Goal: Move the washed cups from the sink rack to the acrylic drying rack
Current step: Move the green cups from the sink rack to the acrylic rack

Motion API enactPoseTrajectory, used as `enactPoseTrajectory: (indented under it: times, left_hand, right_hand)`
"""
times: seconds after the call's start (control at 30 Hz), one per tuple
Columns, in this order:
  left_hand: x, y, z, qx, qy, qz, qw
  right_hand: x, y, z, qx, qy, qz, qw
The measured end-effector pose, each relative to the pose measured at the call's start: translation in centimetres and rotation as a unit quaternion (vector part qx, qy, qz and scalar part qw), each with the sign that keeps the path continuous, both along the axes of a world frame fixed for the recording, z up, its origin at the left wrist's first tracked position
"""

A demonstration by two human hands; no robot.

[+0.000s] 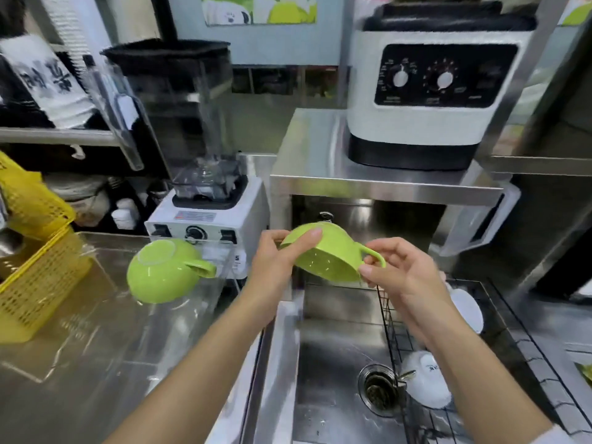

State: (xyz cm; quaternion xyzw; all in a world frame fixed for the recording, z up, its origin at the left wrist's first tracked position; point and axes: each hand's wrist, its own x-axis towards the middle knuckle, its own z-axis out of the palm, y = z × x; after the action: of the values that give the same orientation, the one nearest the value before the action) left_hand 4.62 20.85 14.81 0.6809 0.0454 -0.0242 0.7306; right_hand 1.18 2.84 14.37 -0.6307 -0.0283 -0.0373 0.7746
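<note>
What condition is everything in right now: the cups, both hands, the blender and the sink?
Green ceramic cup in hand: tilted, held above the sink by both hands.
Left hand: grip closed on the cup's rim.
Right hand: fingers pinching the cup's handle.
Second green cup: upside down on the clear acrylic drying rack.
White cups: upside down in the black wire sink rack.
Blender jug: empty, lid on.
Steel sink: drained, wet.

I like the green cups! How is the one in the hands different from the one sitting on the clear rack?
The held green cup is up over the sink, gripped by the left hand and right hand; the racked green cup rests on the acrylic drying rack, untouched. The held cup is tilted, its handle pointing right into the right hand; the racked cup lies bottom up, handle free. Both are the same lime green, with one handle.
</note>
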Motion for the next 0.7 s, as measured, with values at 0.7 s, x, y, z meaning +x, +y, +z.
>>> enactPoseTrajectory:
  times: [0.7]
  left_hand:
    - [0.2, 27.6, 2.0, -0.033, -0.085, 0.18, 0.979]
  right_hand:
    - [5.3, 29.5, 4.8, -0.369, -0.16, 0.153, 0.902]
